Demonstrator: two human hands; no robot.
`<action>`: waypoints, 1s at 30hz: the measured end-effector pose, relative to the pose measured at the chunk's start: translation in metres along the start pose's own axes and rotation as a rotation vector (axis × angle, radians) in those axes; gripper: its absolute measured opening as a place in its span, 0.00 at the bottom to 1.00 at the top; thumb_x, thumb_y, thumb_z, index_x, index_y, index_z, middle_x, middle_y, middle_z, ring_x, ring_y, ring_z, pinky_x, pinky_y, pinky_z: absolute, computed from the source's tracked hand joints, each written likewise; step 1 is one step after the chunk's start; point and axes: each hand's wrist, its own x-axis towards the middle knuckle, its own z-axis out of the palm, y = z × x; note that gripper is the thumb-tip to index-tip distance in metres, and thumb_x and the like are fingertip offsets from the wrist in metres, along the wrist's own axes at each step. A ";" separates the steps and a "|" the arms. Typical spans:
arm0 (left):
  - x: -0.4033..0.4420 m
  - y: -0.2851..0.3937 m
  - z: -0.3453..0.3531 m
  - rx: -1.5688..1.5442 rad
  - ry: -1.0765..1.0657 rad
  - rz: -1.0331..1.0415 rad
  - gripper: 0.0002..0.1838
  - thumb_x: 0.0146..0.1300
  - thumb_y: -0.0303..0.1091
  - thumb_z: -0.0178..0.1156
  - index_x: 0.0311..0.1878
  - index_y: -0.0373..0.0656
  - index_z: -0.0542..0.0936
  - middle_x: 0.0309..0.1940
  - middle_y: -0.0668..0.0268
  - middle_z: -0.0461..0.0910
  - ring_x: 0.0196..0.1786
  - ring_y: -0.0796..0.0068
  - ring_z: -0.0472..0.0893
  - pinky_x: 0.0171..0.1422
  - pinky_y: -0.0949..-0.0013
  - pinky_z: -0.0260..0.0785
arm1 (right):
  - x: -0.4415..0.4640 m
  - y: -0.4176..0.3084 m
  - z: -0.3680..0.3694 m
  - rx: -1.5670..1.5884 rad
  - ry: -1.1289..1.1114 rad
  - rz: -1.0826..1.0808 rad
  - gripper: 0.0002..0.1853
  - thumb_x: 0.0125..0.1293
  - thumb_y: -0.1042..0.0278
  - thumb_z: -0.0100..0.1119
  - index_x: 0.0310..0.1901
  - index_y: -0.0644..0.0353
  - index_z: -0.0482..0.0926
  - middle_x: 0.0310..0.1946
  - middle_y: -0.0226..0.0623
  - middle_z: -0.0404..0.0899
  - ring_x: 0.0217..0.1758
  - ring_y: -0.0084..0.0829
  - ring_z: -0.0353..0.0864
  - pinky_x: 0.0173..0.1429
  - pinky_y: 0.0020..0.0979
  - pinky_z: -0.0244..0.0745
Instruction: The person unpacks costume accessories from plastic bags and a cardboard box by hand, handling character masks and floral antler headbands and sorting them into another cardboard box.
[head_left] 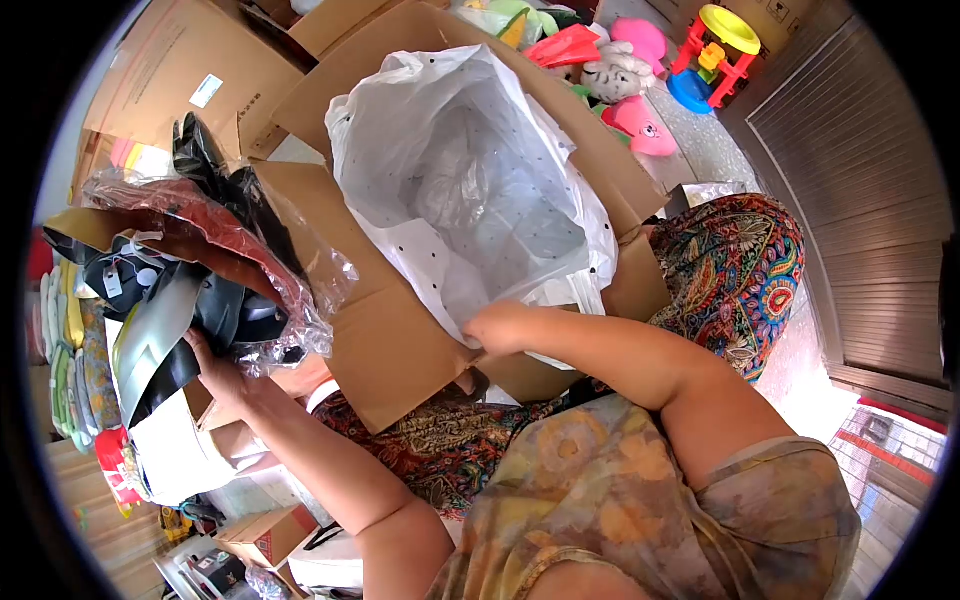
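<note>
A white plastic bag (375, 165) with small dark dots lines an open cardboard box (395, 345) in front of me. Crumpled clear plastic (450, 190) lies inside it. My right hand (500, 328) is closed on the bag's near edge, at the box rim. On the left, my left hand (218, 372) grips the lower edge of a glossy silver-and-black item (160, 335); some fingers are hidden behind it. Around it lie black pieces with a white tag (112, 282) and a reddish-brown leathery piece (215, 215), partly in clear plastic wrap (315, 335).
Other cardboard boxes (185, 75) stand at the back left. Plush toys (615, 75) and a red, yellow and blue plastic toy (715, 55) are on the floor at the back right. A brown ribbed door (850, 150) is on the right, folded fabrics (65, 370) on the left.
</note>
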 end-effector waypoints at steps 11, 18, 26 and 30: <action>0.011 0.000 -0.009 -0.051 0.039 -0.035 0.23 0.56 0.40 0.55 0.52 0.37 0.68 0.51 0.61 0.70 0.51 0.64 0.70 0.59 0.63 0.59 | -0.099 -0.026 -0.063 0.005 0.962 -0.288 0.17 0.48 0.75 0.50 0.44 0.61 0.70 0.44 0.41 0.71 0.46 0.41 0.70 0.50 0.38 0.64; 0.012 -0.002 -0.013 -0.130 0.003 -0.031 0.22 0.56 0.37 0.56 0.52 0.37 0.68 0.50 0.62 0.71 0.50 0.68 0.71 0.58 0.66 0.60 | -0.187 0.030 -0.107 -0.021 1.508 0.195 0.31 0.44 0.73 0.59 0.53 0.65 0.62 0.52 0.48 0.63 0.56 0.41 0.62 0.59 0.36 0.56; 0.025 -0.007 -0.029 -0.057 0.042 -0.053 0.25 0.55 0.42 0.57 0.53 0.40 0.67 0.52 0.62 0.68 0.53 0.63 0.67 0.61 0.58 0.55 | -0.159 0.096 -0.029 0.608 0.923 0.661 0.43 0.44 0.46 0.62 0.56 0.68 0.59 0.52 0.54 0.64 0.58 0.41 0.63 0.59 0.30 0.57; 0.016 -0.005 -0.014 -0.074 0.040 -0.091 0.26 0.56 0.41 0.55 0.55 0.39 0.65 0.54 0.63 0.66 0.55 0.64 0.66 0.62 0.60 0.53 | -0.139 0.148 -0.016 0.693 0.994 0.718 0.43 0.42 0.44 0.61 0.54 0.68 0.62 0.50 0.53 0.67 0.55 0.41 0.67 0.57 0.31 0.61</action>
